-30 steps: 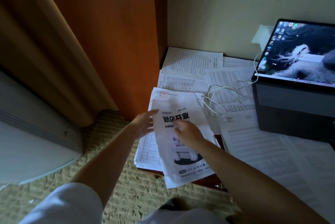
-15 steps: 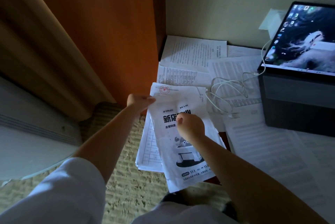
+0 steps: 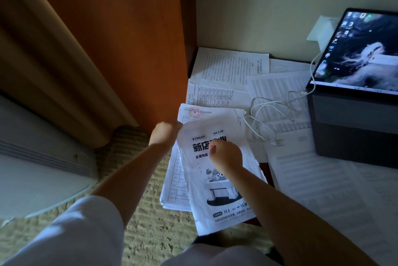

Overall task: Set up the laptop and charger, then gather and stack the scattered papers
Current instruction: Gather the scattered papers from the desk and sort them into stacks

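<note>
Right hand (image 3: 225,154): curled, knuckles down on the flyer (image 3: 217,179), seemingly pinning it so the pile underneath cannot slide; whether it pinches anything I cannot tell.
Left hand (image 3: 164,134): closed on the flyer's top left corner, gripping the edge, probably to square it against the sheets below.
Gathered pile (image 3: 174,183): several sheets under the flyer, overhanging the desk's near edge above the carpet (image 3: 137,229).
Charger cable (image 3: 267,119): loose white loops just beyond the pile, running up to the laptop.
Scattered papers (image 3: 232,65): overlapping sheets farther back and to the right, not yet collected.
Laptop (image 3: 357,54): open and lit at far right, apparently set up.
</note>
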A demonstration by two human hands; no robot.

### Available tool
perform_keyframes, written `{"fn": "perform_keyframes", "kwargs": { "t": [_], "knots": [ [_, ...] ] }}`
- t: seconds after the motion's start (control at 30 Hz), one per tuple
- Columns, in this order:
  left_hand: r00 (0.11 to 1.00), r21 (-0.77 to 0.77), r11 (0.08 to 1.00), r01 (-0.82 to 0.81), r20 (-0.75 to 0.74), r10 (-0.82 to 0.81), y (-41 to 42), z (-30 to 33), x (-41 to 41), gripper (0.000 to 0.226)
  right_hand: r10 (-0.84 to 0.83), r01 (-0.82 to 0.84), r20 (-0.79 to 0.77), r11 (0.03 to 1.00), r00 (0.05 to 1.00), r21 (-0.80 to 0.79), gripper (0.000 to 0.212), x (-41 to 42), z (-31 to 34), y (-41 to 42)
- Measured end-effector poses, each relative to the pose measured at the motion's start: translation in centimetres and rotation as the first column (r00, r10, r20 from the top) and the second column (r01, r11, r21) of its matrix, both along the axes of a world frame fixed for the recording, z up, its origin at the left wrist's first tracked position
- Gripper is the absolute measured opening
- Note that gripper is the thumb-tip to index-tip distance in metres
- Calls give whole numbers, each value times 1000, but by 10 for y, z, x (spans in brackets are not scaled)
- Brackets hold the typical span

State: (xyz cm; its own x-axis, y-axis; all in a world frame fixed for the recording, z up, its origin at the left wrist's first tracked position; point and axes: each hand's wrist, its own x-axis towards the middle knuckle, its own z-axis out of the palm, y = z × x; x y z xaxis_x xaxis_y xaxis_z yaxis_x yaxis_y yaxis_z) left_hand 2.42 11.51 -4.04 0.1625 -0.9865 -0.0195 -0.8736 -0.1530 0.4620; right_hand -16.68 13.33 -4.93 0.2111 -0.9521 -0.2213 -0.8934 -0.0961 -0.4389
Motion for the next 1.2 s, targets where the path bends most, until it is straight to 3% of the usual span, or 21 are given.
{"fn": "perform_keyframes", "kwargs": {
  "t": [0.03, 0.1, 0.2, 0.3, 0.43, 0.6, 0.73, 0.83, 0.9, 1.0, 1.1, 1.2],
  "knots": [
    [999, -30, 999, -35, -35, 34, 0, 1, -4, 22, -25, 24, 37, 1000, 999, 17, 26, -1, 0, -1],
    [949, -80, 973, -216, -252, 190, 1, 3, -12, 8, -108, 105, 129, 994, 986, 30, 27, -5, -1, -1],
    [799, 70, 924, -376, -480, 361, 6, 7, -24, 46, -210, 223, 133, 971, 969, -87, 27, -19, 1, -1],
    [669, 264, 859, -438, -543, 508, 15, 4, -29, 54, -370, 367, -15, 925, 929, -98, 36, -37, 2, -3],
    [578, 415, 797, -439, -548, 604, 23, -1, -38, 48, -488, 488, -26, 873, 872, -22, 31, -52, 4, 1],
    [653, 260, 850, -457, -550, 520, 15, 9, -42, 28, -534, 542, 93, 834, 840, -102, 23, -57, 8, 2],
    [699, 197, 874, -444, -535, 475, -1, 20, -35, 23, -549, 565, 247, 825, 798, 11, 20, -53, 9, -1],
    [796, 231, 893, -387, -406, 449, -6, 11, -27, 21, -573, 575, 234, 816, 786, 67, 40, -51, 5, 1],
    [828, 243, 888, -389, -329, 453, -1, 4, -24, 19, -573, 567, 180, 819, 800, 85, 43, -50, 1, 6],
    [834, 217, 890, -400, -315, 452, 6, -1, -21, 27, -584, 576, 180, 811, 792, 96, 40, -50, -6, 9],
    [850, 186, 900, -395, -297, 435, 7, -5, -21, 32, -591, 588, 219, 805, 777, 86, 24, -52, -8, 7],
    [811, 175, 894, -413, -376, 448, 6, -7, -24, 36, -589, 598, 268, 800, 762, 58, 21, -51, -9, 6]
  ]
}}
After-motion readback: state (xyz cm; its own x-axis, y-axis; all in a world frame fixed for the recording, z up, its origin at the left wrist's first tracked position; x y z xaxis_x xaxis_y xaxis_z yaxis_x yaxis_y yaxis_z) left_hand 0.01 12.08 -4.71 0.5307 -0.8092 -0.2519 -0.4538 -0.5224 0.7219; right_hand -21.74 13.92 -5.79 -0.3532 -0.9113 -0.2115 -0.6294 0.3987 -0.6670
